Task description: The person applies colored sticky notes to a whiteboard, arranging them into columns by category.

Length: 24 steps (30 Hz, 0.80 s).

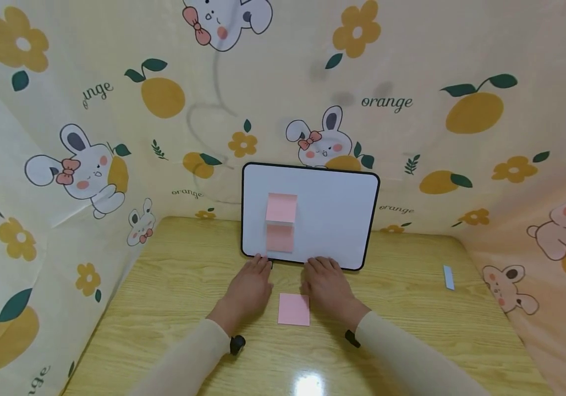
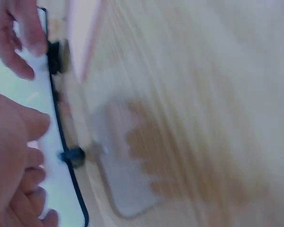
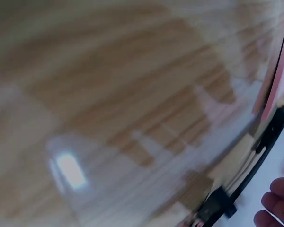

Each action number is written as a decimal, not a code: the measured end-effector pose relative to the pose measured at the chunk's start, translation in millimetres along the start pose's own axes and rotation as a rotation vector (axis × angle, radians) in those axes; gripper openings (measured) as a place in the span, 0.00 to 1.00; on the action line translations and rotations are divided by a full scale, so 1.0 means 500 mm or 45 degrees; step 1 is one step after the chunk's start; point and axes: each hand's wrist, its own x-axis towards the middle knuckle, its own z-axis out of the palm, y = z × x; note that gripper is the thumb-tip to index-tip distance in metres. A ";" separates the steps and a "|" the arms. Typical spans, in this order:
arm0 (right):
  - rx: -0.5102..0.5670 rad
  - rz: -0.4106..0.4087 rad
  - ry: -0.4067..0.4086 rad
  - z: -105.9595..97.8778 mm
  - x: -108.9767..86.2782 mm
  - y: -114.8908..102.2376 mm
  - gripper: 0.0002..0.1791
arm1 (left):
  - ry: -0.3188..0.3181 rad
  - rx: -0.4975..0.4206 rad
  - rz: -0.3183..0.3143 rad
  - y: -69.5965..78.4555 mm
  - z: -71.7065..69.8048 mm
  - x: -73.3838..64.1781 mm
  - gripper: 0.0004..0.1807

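A whiteboard (image 1: 329, 217) with a black rim stands tilted back near the rear of the table. Two pink sticky notes, an upper one (image 1: 281, 208) and a lower one (image 1: 280, 238), are on its left half. At the board's lower edge is my left hand (image 1: 250, 286), its fingers pointing forward. My right hand (image 1: 329, 283) lies along the same edge, further right, fingers loosely bent. Neither hand visibly holds anything; exact fingertip contact is unclear. Between the wrists a pink sticky pad (image 1: 294, 309) lies on the table. Black clips (image 2: 72, 156) sit on the board's edge.
The wood-grain table (image 1: 401, 319) is glossy and reflects the board. A small light-blue strip (image 1: 448, 277) lies at the right. Printed cloth (image 1: 263, 82) with rabbits and oranges encloses the back and sides.
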 end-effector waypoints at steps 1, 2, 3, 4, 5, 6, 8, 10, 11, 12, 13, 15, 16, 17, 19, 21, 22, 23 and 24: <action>0.024 0.016 0.009 -0.003 -0.008 0.008 0.23 | -0.004 -0.022 -0.004 0.011 0.000 -0.007 0.31; 0.028 0.032 0.015 -0.007 -0.018 0.015 0.24 | -0.009 -0.053 -0.010 0.022 0.000 -0.013 0.31; 0.028 0.046 0.020 -0.010 -0.027 0.024 0.24 | -0.010 -0.081 -0.013 0.034 0.001 -0.021 0.31; 0.025 0.063 0.021 -0.013 -0.037 0.034 0.24 | -0.017 -0.107 -0.010 0.046 0.001 -0.027 0.31; 0.021 0.077 0.026 -0.015 -0.047 0.044 0.24 | -0.025 -0.131 -0.006 0.058 0.003 -0.035 0.31; 0.015 0.092 0.032 -0.017 -0.057 0.054 0.24 | -0.037 -0.149 0.001 0.070 0.005 -0.042 0.31; 0.016 0.119 0.051 -0.021 -0.079 0.074 0.24 | -0.064 -0.181 0.018 0.092 0.009 -0.055 0.31; 0.019 0.147 0.065 -0.024 -0.099 0.095 0.24 | -0.084 -0.188 0.046 0.111 0.014 -0.066 0.32; 0.019 0.160 0.071 -0.027 -0.109 0.105 0.24 | -0.097 -0.184 0.057 0.119 0.018 -0.071 0.32; 0.020 0.174 0.077 -0.029 -0.119 0.115 0.24 | -0.108 -0.176 0.071 0.126 0.020 -0.076 0.32; 0.026 0.190 0.083 -0.032 -0.128 0.124 0.24 | -0.118 -0.171 0.087 0.132 0.023 -0.080 0.32; 0.032 0.222 0.091 -0.037 -0.144 0.142 0.24 | -0.144 -0.167 0.114 0.142 0.031 -0.088 0.32; 0.036 0.239 0.094 -0.039 -0.152 0.151 0.24 | -0.165 -0.165 0.126 0.146 0.035 -0.092 0.33; 0.039 0.257 0.091 -0.043 -0.161 0.159 0.24 | -0.186 -0.171 0.136 0.149 0.038 -0.095 0.33; 0.050 0.294 0.079 -0.048 -0.176 0.176 0.24 | -0.220 -0.178 0.155 0.153 0.043 -0.099 0.34; 0.046 0.325 0.060 -0.053 -0.190 0.192 0.24 | -0.248 -0.187 0.166 0.155 0.047 -0.102 0.35; 0.045 0.341 0.051 -0.055 -0.197 0.200 0.24 | -0.252 -0.184 0.174 0.155 0.047 -0.103 0.35; 0.043 0.353 0.046 -0.057 -0.203 0.207 0.25 | -0.257 -0.188 0.178 0.154 0.048 -0.104 0.35; 0.039 0.364 0.044 -0.058 -0.209 0.215 0.25 | -0.259 -0.191 0.183 0.152 0.049 -0.105 0.36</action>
